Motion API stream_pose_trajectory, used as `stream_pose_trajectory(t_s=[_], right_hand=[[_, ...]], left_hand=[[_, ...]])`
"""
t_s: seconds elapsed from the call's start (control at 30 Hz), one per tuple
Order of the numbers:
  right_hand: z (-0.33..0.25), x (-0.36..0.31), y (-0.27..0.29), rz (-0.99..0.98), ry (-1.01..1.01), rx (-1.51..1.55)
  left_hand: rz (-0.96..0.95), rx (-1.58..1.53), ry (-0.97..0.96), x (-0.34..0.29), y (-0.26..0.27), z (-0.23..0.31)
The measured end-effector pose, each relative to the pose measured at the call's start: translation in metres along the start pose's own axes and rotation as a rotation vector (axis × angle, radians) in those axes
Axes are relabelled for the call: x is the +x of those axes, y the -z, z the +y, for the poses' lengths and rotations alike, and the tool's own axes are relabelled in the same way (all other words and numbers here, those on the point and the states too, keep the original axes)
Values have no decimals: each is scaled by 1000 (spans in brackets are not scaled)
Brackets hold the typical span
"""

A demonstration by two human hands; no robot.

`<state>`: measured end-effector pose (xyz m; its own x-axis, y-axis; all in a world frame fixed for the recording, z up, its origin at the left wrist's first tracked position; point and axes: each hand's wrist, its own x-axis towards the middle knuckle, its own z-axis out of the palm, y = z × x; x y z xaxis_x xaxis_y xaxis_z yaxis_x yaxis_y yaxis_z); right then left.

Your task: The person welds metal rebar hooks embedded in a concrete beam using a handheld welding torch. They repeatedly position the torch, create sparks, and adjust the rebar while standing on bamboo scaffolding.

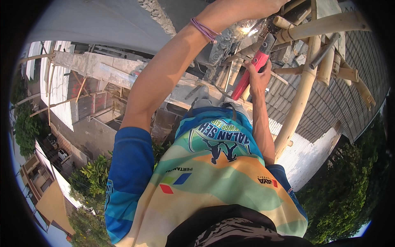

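Observation:
My right hand (259, 76) is wrapped round the red handle of what looks like a welding electrode holder (249, 76). Its grey metal head points up and away from me. Just left of that head, a bright glow with flying sparks (245, 29) burns against rough grey concrete (221, 50). My left arm reaches across the upper view, with a purple cord on the wrist. At the top edge my left hand (263, 5) is partly cut off, above and beyond the glow. Its fingers are hidden, so whether it holds anything does not show.
Bamboo poles (297, 108) are lashed into a scaffold on the right, beside a tiled roof (329, 96). A grey concrete ledge (98, 66) runs to the left. Far below lie trees (92, 175) and houses (53, 201), so I am high up.

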<state>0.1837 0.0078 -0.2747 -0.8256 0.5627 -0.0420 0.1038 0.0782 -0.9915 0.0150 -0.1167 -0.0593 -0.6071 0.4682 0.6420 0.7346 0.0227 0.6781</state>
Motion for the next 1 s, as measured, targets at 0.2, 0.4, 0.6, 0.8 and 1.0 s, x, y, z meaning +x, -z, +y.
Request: stream_pose_trajectory(t_s=[0.2, 0.4, 0.6, 0.8, 1.0], right_hand=[[-1, -1, 0, 0, -46, 22], [-2, -2, -2, 52, -45, -10], [-5, -2, -1, 19, -50, -14], [-8, -2, 0, -2, -74, -28], [-6, 0, -1, -14, -88, -39]], left_hand=[[-26, -33, 80, 0, 1, 3], [-31, -27, 108, 1, 3, 8], [-14, -84, 80, -1, 1, 5], [-32, -54, 84, 0, 2, 5], [-57, -31, 77, 2, 4, 5]])
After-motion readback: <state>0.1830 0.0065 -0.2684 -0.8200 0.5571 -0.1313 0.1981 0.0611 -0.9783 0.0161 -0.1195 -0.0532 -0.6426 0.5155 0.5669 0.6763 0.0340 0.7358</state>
